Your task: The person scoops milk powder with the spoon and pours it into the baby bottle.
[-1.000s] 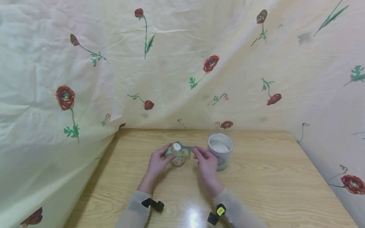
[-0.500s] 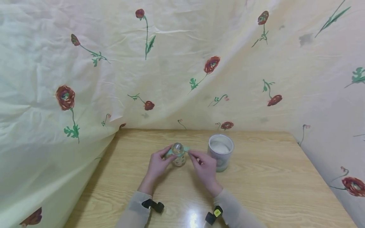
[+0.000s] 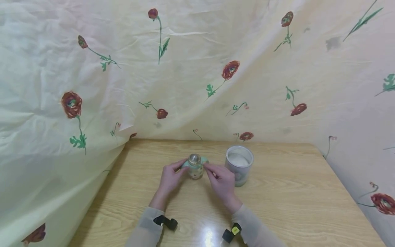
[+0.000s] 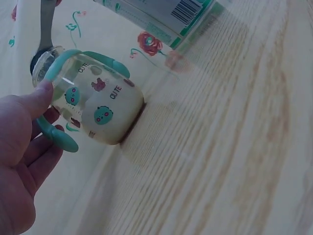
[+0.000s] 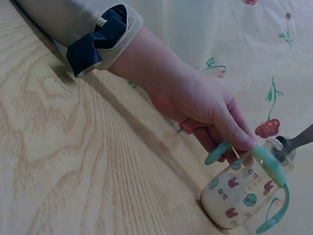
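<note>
A clear baby bottle (image 3: pixel 195 172) with teal handles stands on the table, holding something pale in its lower part. It bears small cartoon prints and the word CUTE. My left hand (image 3: pixel 170 176) grips one of its handles, the thumb (image 4: pixel 41 98) lying on the teal ring. My right hand (image 3: pixel 223 178) pinches the handle end of a grey spoon (image 4: pixel 47 24). The spoon's rounded bowl sits at the bottle's open mouth, and in the head view it looks dark and metallic. Only the right fingertips show in the left wrist view.
Just right of the bottle stands an open canister (image 3: pixel 239 166) with white powder in it, close to my right hand. Flower-printed cloth (image 3: pixel 197 85) hangs behind and to the left of the wooden table (image 3: pixel 293 192).
The spoon held white powder on it a second ago; now its bowl is turned over at the bottle's mouth with no powder showing. My right hand has shifted slightly left.
</note>
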The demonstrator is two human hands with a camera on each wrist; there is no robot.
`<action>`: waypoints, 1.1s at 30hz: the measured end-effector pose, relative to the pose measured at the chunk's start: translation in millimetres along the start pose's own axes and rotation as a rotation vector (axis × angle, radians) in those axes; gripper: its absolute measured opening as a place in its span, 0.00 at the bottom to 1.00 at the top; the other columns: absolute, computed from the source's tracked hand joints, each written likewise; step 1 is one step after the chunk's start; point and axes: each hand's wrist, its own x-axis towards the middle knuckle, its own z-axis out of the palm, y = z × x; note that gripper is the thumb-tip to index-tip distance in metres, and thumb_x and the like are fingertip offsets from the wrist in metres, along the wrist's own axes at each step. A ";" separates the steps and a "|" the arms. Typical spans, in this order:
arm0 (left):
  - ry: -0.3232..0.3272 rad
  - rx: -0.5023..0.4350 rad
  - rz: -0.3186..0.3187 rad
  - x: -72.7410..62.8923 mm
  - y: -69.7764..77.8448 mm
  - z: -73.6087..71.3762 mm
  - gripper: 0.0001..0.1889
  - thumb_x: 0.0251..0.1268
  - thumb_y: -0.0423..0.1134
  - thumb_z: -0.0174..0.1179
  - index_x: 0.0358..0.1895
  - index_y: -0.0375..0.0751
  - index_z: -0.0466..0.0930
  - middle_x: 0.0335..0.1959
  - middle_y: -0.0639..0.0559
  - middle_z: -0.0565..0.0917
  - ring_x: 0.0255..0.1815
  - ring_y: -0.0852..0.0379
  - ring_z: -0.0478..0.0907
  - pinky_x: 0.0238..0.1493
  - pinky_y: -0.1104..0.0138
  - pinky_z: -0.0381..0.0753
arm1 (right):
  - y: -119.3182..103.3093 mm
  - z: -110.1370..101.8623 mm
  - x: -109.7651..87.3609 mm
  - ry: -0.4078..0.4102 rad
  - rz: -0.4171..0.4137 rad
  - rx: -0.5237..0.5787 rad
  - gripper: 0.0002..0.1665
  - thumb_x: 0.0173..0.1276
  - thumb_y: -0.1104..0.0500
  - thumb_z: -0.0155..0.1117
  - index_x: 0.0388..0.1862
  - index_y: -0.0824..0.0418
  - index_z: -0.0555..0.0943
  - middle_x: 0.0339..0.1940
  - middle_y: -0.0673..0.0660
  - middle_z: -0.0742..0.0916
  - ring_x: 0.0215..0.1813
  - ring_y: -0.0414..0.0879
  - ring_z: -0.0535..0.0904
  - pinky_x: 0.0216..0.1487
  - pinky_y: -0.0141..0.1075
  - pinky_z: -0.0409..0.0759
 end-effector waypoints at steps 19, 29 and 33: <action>0.007 -0.003 -0.001 -1.1 4.1 2.1 0.18 0.73 0.43 0.71 0.62 0.43 0.88 0.60 0.48 0.88 0.62 0.46 0.86 0.67 0.52 0.83 | 5.8 -1.8 0.0 0.004 -0.033 0.020 0.15 0.59 0.75 0.77 0.43 0.62 0.93 0.38 0.56 0.94 0.26 0.45 0.85 0.24 0.28 0.78; 0.011 0.003 -0.008 -1.6 3.4 2.1 0.18 0.73 0.42 0.71 0.62 0.42 0.89 0.60 0.47 0.88 0.62 0.46 0.86 0.67 0.53 0.83 | 7.1 -1.5 -0.5 0.000 -0.055 0.007 0.12 0.62 0.72 0.76 0.43 0.62 0.93 0.39 0.57 0.94 0.25 0.45 0.85 0.25 0.31 0.80; 0.008 -0.005 -0.008 -1.5 4.9 1.8 0.18 0.73 0.41 0.71 0.62 0.41 0.88 0.60 0.46 0.88 0.62 0.45 0.86 0.67 0.51 0.83 | 6.8 -1.8 -0.7 -0.002 -0.055 -0.004 0.11 0.64 0.70 0.75 0.44 0.61 0.93 0.39 0.56 0.94 0.26 0.45 0.85 0.25 0.31 0.80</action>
